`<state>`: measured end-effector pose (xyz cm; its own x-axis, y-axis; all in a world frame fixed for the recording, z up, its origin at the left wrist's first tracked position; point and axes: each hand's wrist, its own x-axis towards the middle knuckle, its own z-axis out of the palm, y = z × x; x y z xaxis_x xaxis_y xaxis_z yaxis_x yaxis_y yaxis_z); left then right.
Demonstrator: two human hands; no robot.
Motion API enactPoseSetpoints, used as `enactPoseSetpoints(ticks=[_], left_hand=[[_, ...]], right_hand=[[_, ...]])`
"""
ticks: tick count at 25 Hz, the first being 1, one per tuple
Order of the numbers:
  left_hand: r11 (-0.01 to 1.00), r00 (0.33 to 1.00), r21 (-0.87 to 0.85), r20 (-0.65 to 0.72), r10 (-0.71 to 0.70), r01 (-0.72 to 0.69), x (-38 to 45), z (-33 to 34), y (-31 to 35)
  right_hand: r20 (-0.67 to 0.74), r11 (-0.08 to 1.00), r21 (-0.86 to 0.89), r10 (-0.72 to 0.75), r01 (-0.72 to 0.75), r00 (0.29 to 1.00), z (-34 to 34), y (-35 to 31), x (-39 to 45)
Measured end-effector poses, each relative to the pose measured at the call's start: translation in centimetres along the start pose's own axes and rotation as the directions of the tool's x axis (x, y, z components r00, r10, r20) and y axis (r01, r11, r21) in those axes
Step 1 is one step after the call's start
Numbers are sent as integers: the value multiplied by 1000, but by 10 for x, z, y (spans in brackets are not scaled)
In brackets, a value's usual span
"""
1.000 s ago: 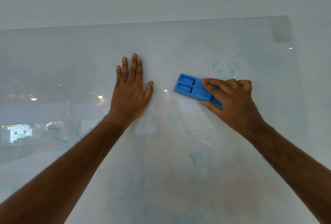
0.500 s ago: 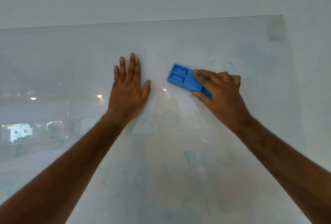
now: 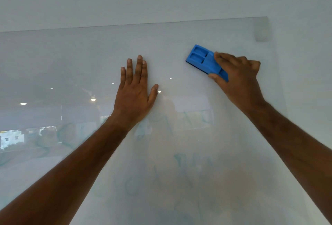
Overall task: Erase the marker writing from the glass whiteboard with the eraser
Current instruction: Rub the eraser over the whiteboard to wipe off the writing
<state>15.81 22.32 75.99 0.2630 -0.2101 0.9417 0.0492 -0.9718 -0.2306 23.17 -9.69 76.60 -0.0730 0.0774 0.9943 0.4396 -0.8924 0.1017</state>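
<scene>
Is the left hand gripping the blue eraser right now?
No, the left hand lies flat on the glass; the right hand grips the eraser.

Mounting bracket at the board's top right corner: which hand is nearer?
Right. The right hand, gripping the blue eraser, sits just below-left of the bracket; the left hand rests flat farther left.

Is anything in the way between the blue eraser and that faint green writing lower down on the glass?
Nothing visible. The eraser, gripped by the right hand, sits high on the glass whiteboard. The faint writing lies below it across bare glass. The left hand rests flat off to the side.
</scene>
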Motion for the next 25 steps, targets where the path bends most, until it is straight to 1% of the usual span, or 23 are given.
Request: enactPoseSetpoints(ticks=[4,6,8,11,12,16,18,21,22,25], left_hand=[[1000,1000,6,-6,5,-5,0,1,1],[1000,1000,10,-14,3,-3,0,2,2],[1000,1000,10,-18,3,-3,1,3,3],[1000,1000,11,-20,-4,4,0,4,4],[1000,1000,10,-19,-6,6,0,4,4],[1000,1000,13,-17,-7,8,-1,3,5],[1000,1000,20,-16,-8,8,-1,3,5],[1000,1000,23,-16,0,1,-1,3,6],[1000,1000,24,-17,1,0,-1,3,6],[1000,1000,24,-29,4,-3,0,4,4]], right_hand=[[4,1000,28,4,-5,1000,4,-19,16],[-2,998,23,-52,52,999,3,-24,0],[-10,990,-10,-140,140,990,3,-20,-25],[-36,972,-89,-221,217,975,1,4,-48],[-46,973,-106,-212,206,976,0,16,-48],[-43,993,-103,-60,56,997,-5,49,-12],[-47,996,-87,-6,2,999,-4,46,12],[-38,998,-26,55,-56,998,2,23,28],[-32,999,-15,50,-50,998,4,13,26],[-46,999,-10,-36,35,998,6,-6,-1]])
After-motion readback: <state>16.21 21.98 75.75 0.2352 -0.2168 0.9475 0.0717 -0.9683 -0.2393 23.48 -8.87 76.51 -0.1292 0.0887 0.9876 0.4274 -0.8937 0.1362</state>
